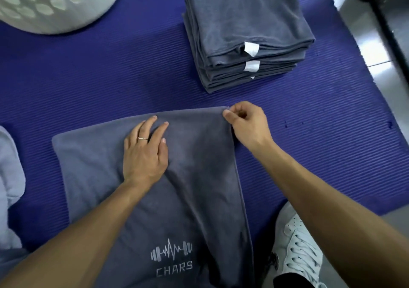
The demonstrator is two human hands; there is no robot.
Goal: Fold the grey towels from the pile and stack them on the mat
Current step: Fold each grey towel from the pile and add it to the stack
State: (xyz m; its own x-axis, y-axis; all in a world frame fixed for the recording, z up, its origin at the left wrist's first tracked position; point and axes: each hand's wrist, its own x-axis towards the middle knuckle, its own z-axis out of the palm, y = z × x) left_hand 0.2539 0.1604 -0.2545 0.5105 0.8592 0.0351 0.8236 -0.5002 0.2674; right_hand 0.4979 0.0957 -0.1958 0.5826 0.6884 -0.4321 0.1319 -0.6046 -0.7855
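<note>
A grey towel [106, 166] is lying on the purple mat [88, 77], just in front of the stack of folded towels [243, 22]. The left hand [143, 154] is pressing flat on it, fingers straight. The right hand [247, 123] is pinching the towel's far corner nearest the stack. A white basket [55, 4] is sitting left of the stack.

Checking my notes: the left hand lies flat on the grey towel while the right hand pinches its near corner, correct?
Not quite. In the head view the right hand pinches the far right corner of the grey towel, nearest the folded stack. The left hand does lie flat on it.
</note>
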